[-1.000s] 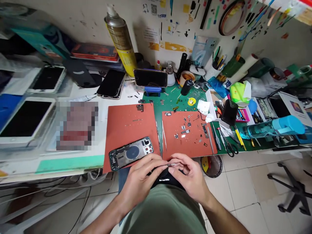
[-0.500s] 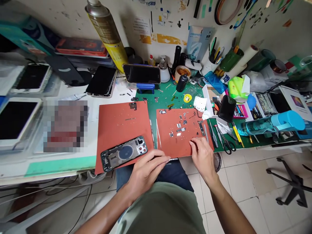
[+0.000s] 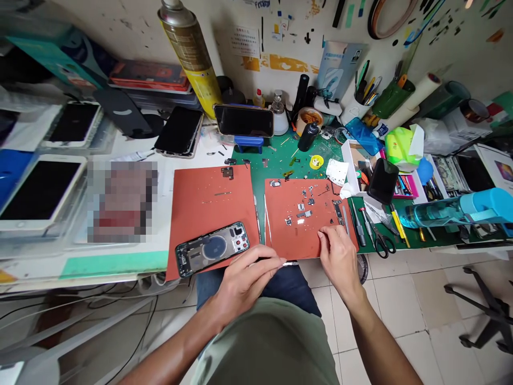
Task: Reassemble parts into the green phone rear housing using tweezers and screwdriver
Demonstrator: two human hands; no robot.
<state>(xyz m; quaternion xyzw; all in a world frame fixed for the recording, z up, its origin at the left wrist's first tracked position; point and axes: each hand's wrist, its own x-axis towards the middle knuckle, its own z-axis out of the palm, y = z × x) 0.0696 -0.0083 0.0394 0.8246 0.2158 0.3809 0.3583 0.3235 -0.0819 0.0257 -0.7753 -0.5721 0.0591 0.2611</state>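
Note:
My left hand (image 3: 250, 271) is closed in a pinch at the front edge of the right red mat (image 3: 288, 243), around a small thing I cannot make out. Beside it, on the left red mat (image 3: 212, 203), lies an opened phone housing (image 3: 212, 247) with a round coil. My right hand (image 3: 339, 256) rests at the right mat's front right part, thumb and forefinger pinched together; anything between them is too small to name. Past the fingertips are small phone parts (image 3: 304, 214) and a narrow dark board (image 3: 338, 212).
Tweezers (image 3: 257, 219) lie between the mats. Screwdrivers (image 3: 358, 222), scissors (image 3: 383, 243) and a blue bottle (image 3: 452, 209) are on the right. A phone (image 3: 244, 121) stands on a blue holder at the back; tablets and phones lie on the left.
The camera view has turned a little to the left, so the bench appears shifted right. Both hands keep nearly the same pose and place over the mats.

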